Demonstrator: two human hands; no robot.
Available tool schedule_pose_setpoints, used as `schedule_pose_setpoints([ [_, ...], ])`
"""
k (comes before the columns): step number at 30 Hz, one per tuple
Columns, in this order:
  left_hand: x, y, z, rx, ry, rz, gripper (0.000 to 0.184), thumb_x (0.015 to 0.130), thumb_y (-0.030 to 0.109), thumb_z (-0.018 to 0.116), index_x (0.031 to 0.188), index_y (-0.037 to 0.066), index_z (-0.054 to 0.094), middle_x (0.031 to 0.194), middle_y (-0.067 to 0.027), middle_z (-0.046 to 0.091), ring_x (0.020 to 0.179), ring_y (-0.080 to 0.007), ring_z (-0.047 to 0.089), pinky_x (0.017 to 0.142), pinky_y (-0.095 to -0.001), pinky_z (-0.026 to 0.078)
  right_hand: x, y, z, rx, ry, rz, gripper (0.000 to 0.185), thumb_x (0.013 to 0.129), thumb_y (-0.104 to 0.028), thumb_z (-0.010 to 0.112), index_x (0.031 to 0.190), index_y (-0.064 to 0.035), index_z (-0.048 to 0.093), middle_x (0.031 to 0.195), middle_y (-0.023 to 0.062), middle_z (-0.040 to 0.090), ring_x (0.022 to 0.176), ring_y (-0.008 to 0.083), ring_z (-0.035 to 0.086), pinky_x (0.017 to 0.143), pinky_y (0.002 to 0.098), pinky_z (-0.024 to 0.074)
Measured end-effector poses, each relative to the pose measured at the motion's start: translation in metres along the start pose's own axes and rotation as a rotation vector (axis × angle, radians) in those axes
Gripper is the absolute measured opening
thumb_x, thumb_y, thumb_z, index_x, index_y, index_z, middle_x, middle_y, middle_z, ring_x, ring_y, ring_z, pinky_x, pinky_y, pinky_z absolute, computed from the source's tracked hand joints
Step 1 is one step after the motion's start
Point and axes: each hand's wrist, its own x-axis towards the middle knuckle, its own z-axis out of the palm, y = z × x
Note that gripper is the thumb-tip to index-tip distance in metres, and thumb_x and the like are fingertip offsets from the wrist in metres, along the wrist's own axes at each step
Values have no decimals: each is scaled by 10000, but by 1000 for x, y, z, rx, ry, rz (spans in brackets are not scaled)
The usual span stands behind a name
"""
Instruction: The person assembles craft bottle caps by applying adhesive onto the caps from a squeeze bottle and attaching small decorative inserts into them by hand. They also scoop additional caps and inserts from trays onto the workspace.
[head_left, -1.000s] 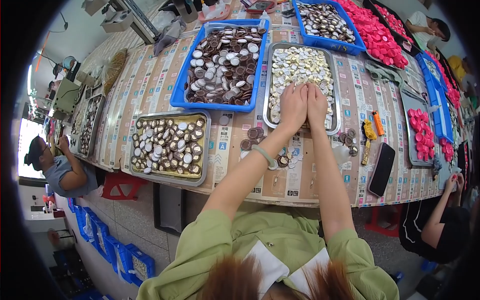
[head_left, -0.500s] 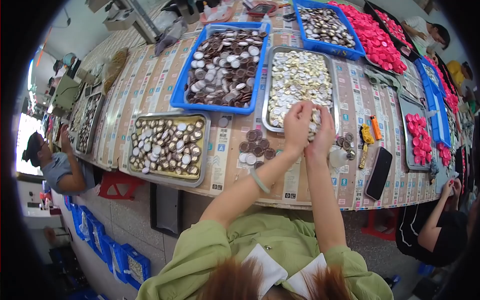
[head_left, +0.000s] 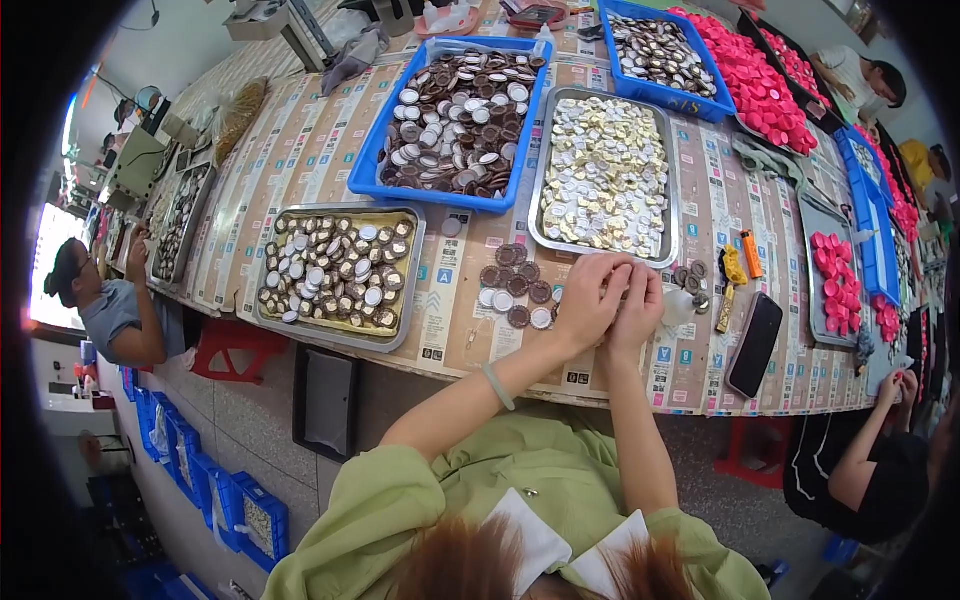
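Observation:
My left hand (head_left: pixel 592 305), with a pale bangle (head_left: pixel 498 387) on its wrist, and my right hand (head_left: pixel 637 315) are together over the table's front part. Their fingers are curled inward and closed; whatever lies between them is hidden. Just beyond the fingertips is a metal tray (head_left: pixel 672 200) full of small gold-and-white pieces (head_left: pixel 605 165). Left of my left hand lie several brown and white round discs (head_left: pixel 517 285) on the table. Beside my right hand stands a small whitish bottle (head_left: pixel 678 307), with a few dark discs (head_left: pixel 690 277) behind it.
A blue bin (head_left: pixel 430 197) of brown and white discs stands behind a tray (head_left: pixel 335 342) of gold-and-white caps. To the right lie a phone (head_left: pixel 755 345), an orange lighter (head_left: pixel 751 254) and a heap of pink pieces (head_left: pixel 745 80). Other people sit at both sides.
Both hands have drawn back from above the metal tray toward the table's front edge, still together. The view has shifted slightly.

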Motion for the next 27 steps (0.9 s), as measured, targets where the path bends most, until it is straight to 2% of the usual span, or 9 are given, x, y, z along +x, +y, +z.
schedule_pose_setpoints([
  [4,-15,-4,-14,23,-3,-78,233,833,61,457,1054,12,514,948,-152,553,884,-277,531,775,-324,415,-9,-19,-4,-301,-135,-41,190,860,-140,491,952,18,543,879,63,580,789,123,522,702,247,424],
  [6,-23,-1,-31,155,-61,101,285,838,33,431,1119,26,484,979,-157,546,917,-284,529,794,-334,411,-13,-26,-9,-432,-203,-30,217,853,-132,497,1003,20,537,937,93,586,847,164,544,744,269,427],
  [9,-34,10,-68,257,9,52,268,840,28,431,1102,20,490,975,-149,550,901,-272,538,764,-312,426,-23,-40,-13,-749,-384,-358,323,837,-103,488,1138,14,471,1169,192,484,1180,321,376,957,375,298],
  [11,-43,13,-94,228,48,-173,229,829,29,457,1049,12,519,972,-136,554,869,-255,546,720,-291,438,-30,-46,-19,-800,-398,-422,330,832,-90,487,1143,16,464,1169,185,486,1180,318,376,958,386,295],
  [14,-57,2,-119,304,-14,-245,192,789,8,494,972,11,551,940,-122,546,895,-280,504,759,-350,413,-40,-45,-41,-764,-425,-512,293,848,-51,453,1124,46,462,1189,185,459,1153,287,401,954,348,289],
  [17,-63,1,-117,434,-62,-171,175,761,37,551,934,15,565,879,-109,539,839,-266,503,719,-348,412,-51,-35,-71,-697,-239,-569,334,831,-38,481,1152,31,417,1192,152,427,1139,255,388,950,346,285],
  [19,-61,4,-113,539,-75,-127,191,745,36,574,935,12,567,848,-106,532,801,-256,507,689,-335,420,-51,-34,-83,-522,99,-520,434,806,-35,527,1197,13,344,1200,116,375,1126,218,362,942,337,282],
  [23,-62,-4,-106,647,-53,-37,233,699,56,612,927,27,574,818,-107,524,777,-271,488,660,-357,403,-22,-47,-84,-594,113,-379,551,767,-59,602,1225,-3,301,1224,105,334,1104,184,353,919,320,292],
  [27,-65,4,-102,616,-103,-98,213,742,64,597,945,14,554,803,-81,541,753,-216,520,648,-315,417,4,-42,-84,-615,-36,-247,460,779,-68,594,1175,9,373,1152,95,426,1037,163,422,881,301,333],
])
